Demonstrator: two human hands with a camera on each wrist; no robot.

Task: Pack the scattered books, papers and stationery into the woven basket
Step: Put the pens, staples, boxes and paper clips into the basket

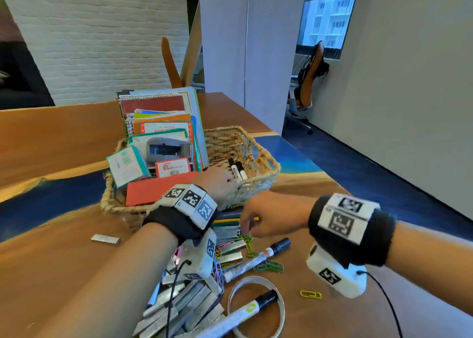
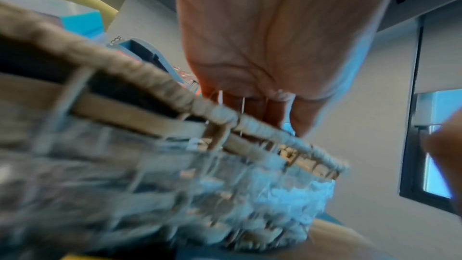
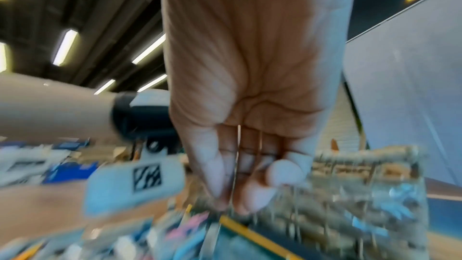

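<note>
Mid-pack: left hand (image 1: 222,181) fingers straight over woven basket (image 1: 258,156) rim by markers (image 1: 238,171), right hand (image 1: 266,216) curled, pinching at paper clips (image 1: 247,239) on worktop (image 1: 64,266); grip unclear; next: lift clips into basket.

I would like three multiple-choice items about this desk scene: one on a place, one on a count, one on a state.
1. Where is the left hand?
A. over the basket
B. on the chair
C. under the table

2. How many markers lie in the basket?
A. none
B. two
C. five

3. How are the books in the basket placed?
A. upright, on edge
B. flat in a pile
C. open, face down

Answers:
1 A: the left hand is above the basket's near rim.
2 B: two black-capped markers lie side by side inside.
3 A: the books rise well above the rim.
</note>
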